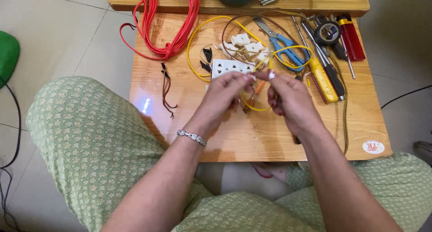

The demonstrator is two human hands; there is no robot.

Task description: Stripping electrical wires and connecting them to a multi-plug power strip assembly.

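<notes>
Head view, looking down at small wooden table [189, 137] over knees in green patterned cloth.

Left hand [225, 95] and right hand [288, 97] raised together above table centre, fingertips meeting. Both pinched shut on yellow wire [256, 107], which loops down below the hands; exact finger contact partly hidden, wire end between fingertips too small to make out. Possibly a small orange piece below the pinch; not clear. Bracelet on left wrist.

Just beyond the hands, on table: white socket plate [227, 66], face up, with three white plug pieces [247, 45] behind it, loose, not mounted. Yellow wire runs on in a wide loop to the far left of the plate. Brown wire [238, 23] arcs over the same area.

Far right: blue-handled cutters [285, 50], yellow-handled screwdriver [323, 79], roll of black tape [327, 33], red lighter-shaped item [350, 36]. Far left: coil of red cable [168, 20], hanging off far edge. Left of hands: short dark wire scraps [166, 86]. Two small black clips [207, 56] near plate.

Progress, judged: early to middle. Wire ends being prepared or twisted by hand; socket plate and plug pieces lie separate, nothing visibly joined to the plate. Tape and screwdriver lie apart from the hands. Red cable coiled, unconnected. Wiring of plate and closing up appear left to do.
</notes>
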